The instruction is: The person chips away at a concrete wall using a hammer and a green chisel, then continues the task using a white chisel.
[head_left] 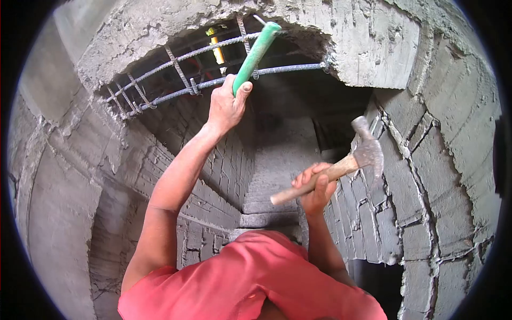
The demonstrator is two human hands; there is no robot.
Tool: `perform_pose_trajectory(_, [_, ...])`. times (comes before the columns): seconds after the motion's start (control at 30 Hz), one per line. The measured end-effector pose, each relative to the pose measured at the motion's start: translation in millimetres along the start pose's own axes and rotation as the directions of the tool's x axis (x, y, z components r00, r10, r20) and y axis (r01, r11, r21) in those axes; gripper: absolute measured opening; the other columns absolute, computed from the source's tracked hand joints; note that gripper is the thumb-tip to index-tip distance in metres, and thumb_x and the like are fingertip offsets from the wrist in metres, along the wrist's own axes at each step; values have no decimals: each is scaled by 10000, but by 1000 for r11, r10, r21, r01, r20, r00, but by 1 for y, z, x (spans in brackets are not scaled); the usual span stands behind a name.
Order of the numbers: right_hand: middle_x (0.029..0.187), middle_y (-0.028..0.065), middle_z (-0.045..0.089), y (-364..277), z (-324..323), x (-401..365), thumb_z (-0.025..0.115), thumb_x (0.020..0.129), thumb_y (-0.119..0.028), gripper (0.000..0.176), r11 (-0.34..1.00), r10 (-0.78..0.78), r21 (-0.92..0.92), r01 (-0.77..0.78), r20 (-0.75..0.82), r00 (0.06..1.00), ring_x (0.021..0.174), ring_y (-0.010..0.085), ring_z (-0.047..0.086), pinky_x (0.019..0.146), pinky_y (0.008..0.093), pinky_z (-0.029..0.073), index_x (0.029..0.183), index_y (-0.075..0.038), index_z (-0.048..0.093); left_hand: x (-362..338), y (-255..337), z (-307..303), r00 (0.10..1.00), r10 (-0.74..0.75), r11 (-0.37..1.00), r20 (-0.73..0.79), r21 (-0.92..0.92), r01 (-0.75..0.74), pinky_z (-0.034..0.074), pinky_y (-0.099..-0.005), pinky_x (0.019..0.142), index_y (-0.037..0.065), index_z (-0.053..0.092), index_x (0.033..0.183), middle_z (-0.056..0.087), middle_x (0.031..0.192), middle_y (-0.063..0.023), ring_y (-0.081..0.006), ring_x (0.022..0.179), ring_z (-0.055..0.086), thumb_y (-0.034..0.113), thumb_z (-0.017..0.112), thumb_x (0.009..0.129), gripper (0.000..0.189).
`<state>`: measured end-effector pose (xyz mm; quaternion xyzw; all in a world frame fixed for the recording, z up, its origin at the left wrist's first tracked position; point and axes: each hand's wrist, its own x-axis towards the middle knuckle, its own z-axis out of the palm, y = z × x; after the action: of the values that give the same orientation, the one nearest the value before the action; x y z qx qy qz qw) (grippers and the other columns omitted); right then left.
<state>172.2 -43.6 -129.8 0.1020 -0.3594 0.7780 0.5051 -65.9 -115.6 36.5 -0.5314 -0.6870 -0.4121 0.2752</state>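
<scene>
Nearest the camera, at 6 o'clock, there's the red shirt [250, 282], both bare arms reaching out from it. Right hand [318, 194] sits around 4 o'clock, fingers wrapped round the wooden handle of a hammer [341, 168]. The hammer's head is over at 3 o'clock, well apart from the other tool, and the handle's butt pokes out toward 5.

Left hand [225, 109] is up at 11 o'clock, clenched round the lower end of a green tool [256, 56] that slants up toward 12. A thin metal bit shows by its top end, but I can't tell if it's part of it. It crosses in front of the rebar grid [298, 68]; touching or not, no idea from this angle.

I'd call this step lining things up: green tool held up at the gap, hammer held off to the side. Next move imo calls for a steady left grip, a clear path for the hammer, and knuckles kept well down from the tool's top.

Behind that, broken concrete [368, 48] at 1 o'clock, something yellow [217, 50] past the bars at 11, cracked blockwork [397, 160] at 3, and pale steps [269, 220] way down below toward 6.
</scene>
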Motion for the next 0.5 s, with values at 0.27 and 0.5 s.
perform_pose_trajectory(0.27, [740, 59, 486, -10, 31, 59, 508, 1005, -496, 414, 967, -240, 115, 229, 99, 966, 577, 151, 516, 566, 322, 496, 1042, -90, 436, 28, -23, -36, 999, 47, 878, 21, 476, -51, 474, -511, 519, 70, 505, 881, 614, 623, -185, -418, 611, 637, 433, 618, 951, 387])
perform_pose_trajectory(0.5, [726, 50, 501, -3, 50, 78, 485, 1002, -520, 397, 919, -332, 229, 323, 3, 943, 568, 170, 527, 560, 346, 501, 1029, -125, 455, 33, -15, -51, 994, 96, 805, 59, 583, -112, 468, -499, 494, 78, 496, 891, 602, 627, -181, -413, 595, 627, 420, 644, 935, 375])
